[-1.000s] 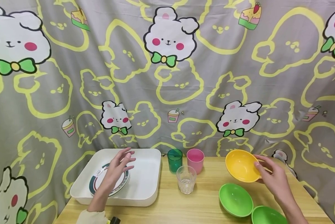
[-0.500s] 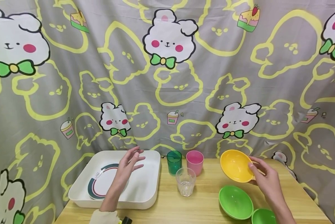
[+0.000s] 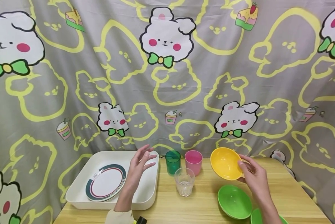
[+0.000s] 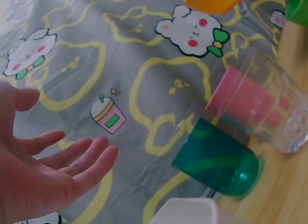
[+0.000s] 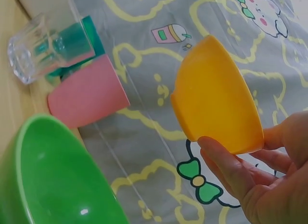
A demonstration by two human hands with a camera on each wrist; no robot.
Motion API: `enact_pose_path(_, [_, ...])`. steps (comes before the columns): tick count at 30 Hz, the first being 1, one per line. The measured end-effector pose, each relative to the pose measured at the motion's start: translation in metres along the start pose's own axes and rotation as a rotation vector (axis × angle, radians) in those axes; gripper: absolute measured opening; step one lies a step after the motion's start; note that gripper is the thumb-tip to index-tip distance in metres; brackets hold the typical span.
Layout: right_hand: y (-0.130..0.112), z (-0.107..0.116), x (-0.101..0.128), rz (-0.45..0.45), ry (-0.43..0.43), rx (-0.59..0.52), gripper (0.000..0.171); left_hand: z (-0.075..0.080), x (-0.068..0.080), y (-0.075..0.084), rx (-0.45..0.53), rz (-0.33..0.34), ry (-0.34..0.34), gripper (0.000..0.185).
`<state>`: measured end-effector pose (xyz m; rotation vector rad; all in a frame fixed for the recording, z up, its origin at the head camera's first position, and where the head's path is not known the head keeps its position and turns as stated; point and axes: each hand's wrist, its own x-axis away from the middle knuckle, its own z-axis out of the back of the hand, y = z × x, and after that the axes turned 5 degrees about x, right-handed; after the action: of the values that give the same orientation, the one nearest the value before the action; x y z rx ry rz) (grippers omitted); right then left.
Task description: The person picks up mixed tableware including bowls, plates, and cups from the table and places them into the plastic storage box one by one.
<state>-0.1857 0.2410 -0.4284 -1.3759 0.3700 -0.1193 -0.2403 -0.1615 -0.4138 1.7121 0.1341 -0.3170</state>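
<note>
Head view: the right hand (image 3: 255, 177) grips the yellow bowl (image 3: 225, 163) by its rim, tilted, above the tabletop (image 3: 201, 205). The left hand (image 3: 140, 163) hovers empty, fingers spread, over the tray (image 3: 83, 183).

Right wrist view: keep thumb (image 5: 226, 168) firm on the rim so the bowl cannot tip.

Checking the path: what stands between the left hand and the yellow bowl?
In the head view, the green cup, pink cup and clear glass.

Our right hand (image 5: 269, 185) pinches the yellow bowl (image 5: 216, 101) at centre right; a green bowl (image 5: 53, 176) fills the lower left, with pink cup (image 5: 86, 96) and clear glass (image 5: 33, 48) above it.
</note>
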Motion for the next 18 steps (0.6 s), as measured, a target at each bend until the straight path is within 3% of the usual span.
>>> enact_pose_path(6, [-0.005, -0.008, -0.001, -0.019, -0.007, -0.017, 0.046, -0.007, 0.001, -0.001, 0.037, -0.005, 0.016, 0.047])
enact_pose_path(18, [-0.008, -0.024, 0.005, 0.004, -0.069, 0.002, 0.042, -0.023, 0.005, -0.006, 0.063, 0.004, -0.017, 0.047])
